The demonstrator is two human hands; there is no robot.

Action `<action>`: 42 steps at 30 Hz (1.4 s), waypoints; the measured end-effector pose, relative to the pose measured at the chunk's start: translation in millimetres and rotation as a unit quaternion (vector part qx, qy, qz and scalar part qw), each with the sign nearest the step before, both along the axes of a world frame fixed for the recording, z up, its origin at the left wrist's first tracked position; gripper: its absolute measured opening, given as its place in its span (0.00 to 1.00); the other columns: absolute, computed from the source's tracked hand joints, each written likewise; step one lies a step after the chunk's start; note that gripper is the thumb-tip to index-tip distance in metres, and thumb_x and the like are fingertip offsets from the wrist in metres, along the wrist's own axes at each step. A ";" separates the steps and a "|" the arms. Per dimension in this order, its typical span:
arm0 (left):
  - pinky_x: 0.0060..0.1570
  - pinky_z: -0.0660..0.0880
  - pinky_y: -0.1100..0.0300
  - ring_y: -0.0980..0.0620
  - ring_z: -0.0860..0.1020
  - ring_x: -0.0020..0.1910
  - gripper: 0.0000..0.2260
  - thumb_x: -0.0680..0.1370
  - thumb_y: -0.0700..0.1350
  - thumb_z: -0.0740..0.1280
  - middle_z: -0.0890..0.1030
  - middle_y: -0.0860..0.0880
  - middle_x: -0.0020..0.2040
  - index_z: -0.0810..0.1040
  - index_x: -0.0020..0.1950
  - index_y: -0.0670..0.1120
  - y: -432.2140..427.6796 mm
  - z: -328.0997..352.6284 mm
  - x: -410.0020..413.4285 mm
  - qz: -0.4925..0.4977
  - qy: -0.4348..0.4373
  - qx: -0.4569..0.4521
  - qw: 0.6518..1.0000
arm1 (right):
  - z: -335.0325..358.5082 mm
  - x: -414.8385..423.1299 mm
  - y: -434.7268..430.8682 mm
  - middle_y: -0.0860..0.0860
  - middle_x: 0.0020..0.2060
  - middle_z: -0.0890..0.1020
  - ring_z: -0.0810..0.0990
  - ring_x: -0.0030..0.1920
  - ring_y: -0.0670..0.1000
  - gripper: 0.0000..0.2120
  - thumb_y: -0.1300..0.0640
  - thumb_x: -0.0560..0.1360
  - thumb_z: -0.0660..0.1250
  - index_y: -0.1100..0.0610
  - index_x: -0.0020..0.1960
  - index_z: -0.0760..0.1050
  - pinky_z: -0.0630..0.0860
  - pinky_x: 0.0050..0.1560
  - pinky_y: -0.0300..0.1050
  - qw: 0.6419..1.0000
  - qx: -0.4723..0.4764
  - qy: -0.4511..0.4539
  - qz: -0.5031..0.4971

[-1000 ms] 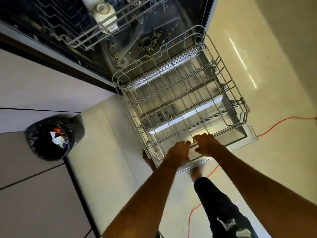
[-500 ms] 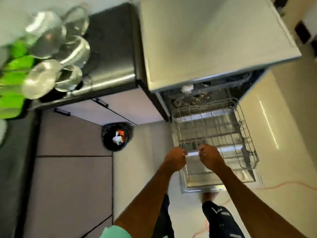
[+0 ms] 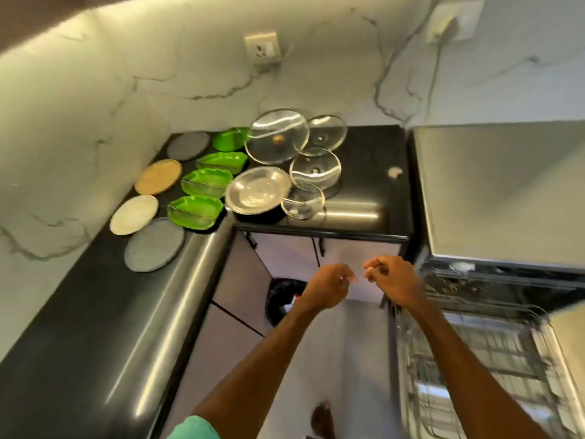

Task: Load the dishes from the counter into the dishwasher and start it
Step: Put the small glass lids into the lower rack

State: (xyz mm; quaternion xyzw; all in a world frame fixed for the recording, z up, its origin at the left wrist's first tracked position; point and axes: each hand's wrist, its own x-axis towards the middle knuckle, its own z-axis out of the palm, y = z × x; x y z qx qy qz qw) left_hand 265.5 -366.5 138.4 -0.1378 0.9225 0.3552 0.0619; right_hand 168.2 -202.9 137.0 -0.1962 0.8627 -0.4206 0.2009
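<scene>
The dishes lie on the black corner counter [image 3: 370,213]: a steel plate [image 3: 258,194], three glass lids [image 3: 280,136] with a small glass bowl [image 3: 302,202] in front, several green sectioned trays [image 3: 194,210], and round grey, tan and white plates [image 3: 155,243] along the left wall. The dishwasher [image 3: 500,191] stands at the right with its lower wire rack [image 3: 474,353] pulled out. My left hand [image 3: 327,288] and my right hand [image 3: 391,280] hang in the air below the counter edge, fingers loosely curled, holding nothing.
A black bin [image 3: 283,301] with rubbish stands on the floor under the counter corner. Cabinet doors [image 3: 285,255] with dark handles face me. Wall sockets [image 3: 262,52] sit on the marble backsplash. A small white scrap [image 3: 395,172] lies on the counter.
Both hands have let go of the lower rack and risen. My view has swung up and left from the dishwasher to the counter with the dishes.
</scene>
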 end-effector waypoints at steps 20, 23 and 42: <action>0.51 0.83 0.51 0.50 0.84 0.49 0.08 0.76 0.47 0.71 0.84 0.51 0.48 0.81 0.55 0.49 -196.9 7.8 -32.0 0.318 0.066 0.246 0.913 | 21.3 -49.0 -171.5 0.50 0.41 0.87 0.87 0.45 0.50 0.04 0.59 0.77 0.72 0.53 0.51 0.83 0.85 0.44 0.48 0.996 -0.048 -0.066 0.021; 0.56 0.80 0.50 0.47 0.82 0.54 0.11 0.77 0.50 0.73 0.81 0.48 0.48 0.78 0.54 0.46 -204.8 -3.1 -65.6 0.381 0.029 0.321 0.866 | 13.9 -89.6 -186.7 0.53 0.45 0.87 0.86 0.47 0.53 0.08 0.59 0.76 0.74 0.54 0.54 0.82 0.85 0.44 0.46 0.993 -0.063 -0.083 -0.049; 0.39 0.82 0.59 0.46 0.82 0.43 0.09 0.77 0.35 0.71 0.82 0.39 0.49 0.78 0.56 0.38 -207.8 -34.7 -163.5 0.485 -0.069 0.457 0.742 | -66.6 -300.0 -270.9 0.58 0.49 0.85 0.86 0.49 0.57 0.22 0.48 0.73 0.77 0.61 0.59 0.79 0.83 0.51 0.54 0.924 -0.090 -0.319 -0.189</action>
